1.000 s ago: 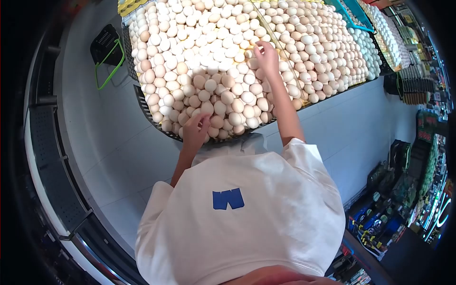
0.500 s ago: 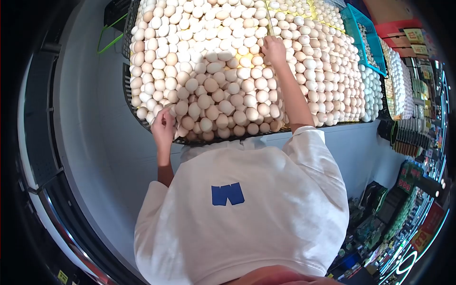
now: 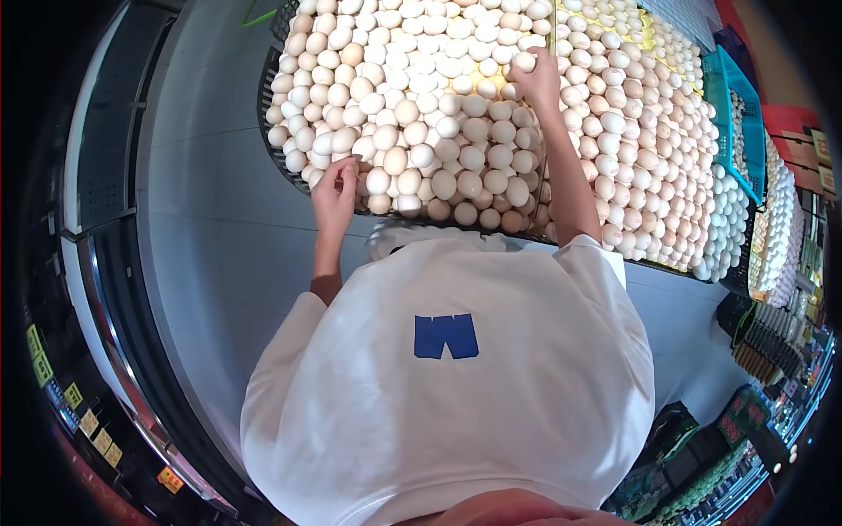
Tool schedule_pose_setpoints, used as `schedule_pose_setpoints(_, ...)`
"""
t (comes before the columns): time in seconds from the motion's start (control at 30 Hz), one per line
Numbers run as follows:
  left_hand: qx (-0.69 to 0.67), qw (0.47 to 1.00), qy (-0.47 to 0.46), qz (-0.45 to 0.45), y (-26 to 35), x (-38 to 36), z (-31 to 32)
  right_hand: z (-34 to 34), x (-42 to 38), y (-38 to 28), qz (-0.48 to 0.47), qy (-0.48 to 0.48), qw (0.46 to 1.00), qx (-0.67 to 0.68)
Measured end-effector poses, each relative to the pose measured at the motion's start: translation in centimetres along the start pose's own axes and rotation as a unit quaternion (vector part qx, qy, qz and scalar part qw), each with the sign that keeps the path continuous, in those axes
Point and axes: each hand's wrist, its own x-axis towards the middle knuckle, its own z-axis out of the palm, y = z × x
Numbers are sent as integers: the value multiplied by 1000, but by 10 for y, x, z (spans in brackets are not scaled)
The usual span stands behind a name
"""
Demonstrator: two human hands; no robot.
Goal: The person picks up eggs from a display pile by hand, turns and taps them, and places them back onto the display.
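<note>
While the right hand [image 3: 538,82] pinches a pale, smooth, oval egg [image 3: 524,61] far right on the heap, the left hand [image 3: 335,188], well apart, curls near left, its grip unclear. Probably light, rigid and fragile, the egg suits gentle fingertips around its middle. Matte beige-and-cream eggs [image 3: 395,160] fill a black perforated plastic basket [image 3: 266,110].

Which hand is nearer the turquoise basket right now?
Right. The right hand is left of the turquoise basket in view, with rows of eggs between them. The left hand is farther off, at the near edge of the eggs, toward the left.
</note>
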Motion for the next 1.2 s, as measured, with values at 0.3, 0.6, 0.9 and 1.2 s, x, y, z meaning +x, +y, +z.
schedule_pose_setpoints(0.3, -37, 999, -17, -4, 12, 19, 29, -6, -75, -104, 53, -187, 932, 305)
schedule_pose_setpoints(0.6, -42, 998, -8, 37, 3, 12, 40, 14, -96, -112, -201, -128, 951, 197)
schedule_pose_setpoints(0.9, -60, 998, -7, 26, 7, 16, 40, 25, -65, -111, -109, -124, 945, 281)
schedule_pose_setpoints(1.2, -49, 999, 1, 17, 7, 16, 40, 66, -29, -113, -233, -183, 934, 199)
